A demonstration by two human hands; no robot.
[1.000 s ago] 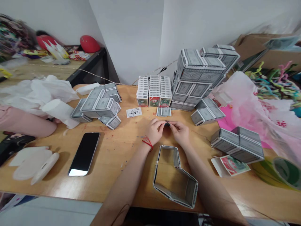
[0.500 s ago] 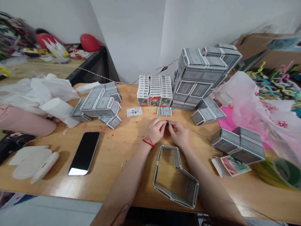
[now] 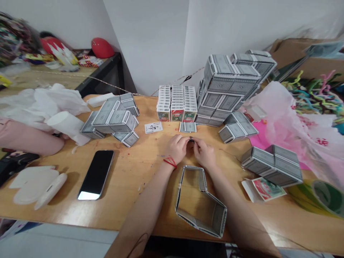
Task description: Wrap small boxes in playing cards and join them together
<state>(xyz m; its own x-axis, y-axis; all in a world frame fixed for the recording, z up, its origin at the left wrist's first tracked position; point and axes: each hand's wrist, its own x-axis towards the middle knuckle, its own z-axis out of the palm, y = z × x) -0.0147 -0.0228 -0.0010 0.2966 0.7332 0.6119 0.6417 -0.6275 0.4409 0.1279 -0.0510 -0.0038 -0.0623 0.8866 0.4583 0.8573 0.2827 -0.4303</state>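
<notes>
My left hand (image 3: 177,147), with a red string at the wrist, and my right hand (image 3: 204,153) meet at the middle of the wooden table (image 3: 134,179). Both pinch a small dark thing (image 3: 191,141) between their fingertips; I cannot make out what it is. Just beyond them lies a small stack of cards (image 3: 187,127). Between my forearms stands an open ring built of grey-backed cards (image 3: 200,200).
Rows of card packs (image 3: 176,103) and a tall stack of grey card blocks (image 3: 228,86) stand at the back. More blocks lie at left (image 3: 113,120) and right (image 3: 272,164). A phone (image 3: 96,175), a loose card (image 3: 153,128), white plastic (image 3: 51,102), a pink bag (image 3: 290,122) and another person's arm (image 3: 27,139) surround the spot.
My hands have drawn slightly closer together over the small dark thing; otherwise nothing has shifted.
</notes>
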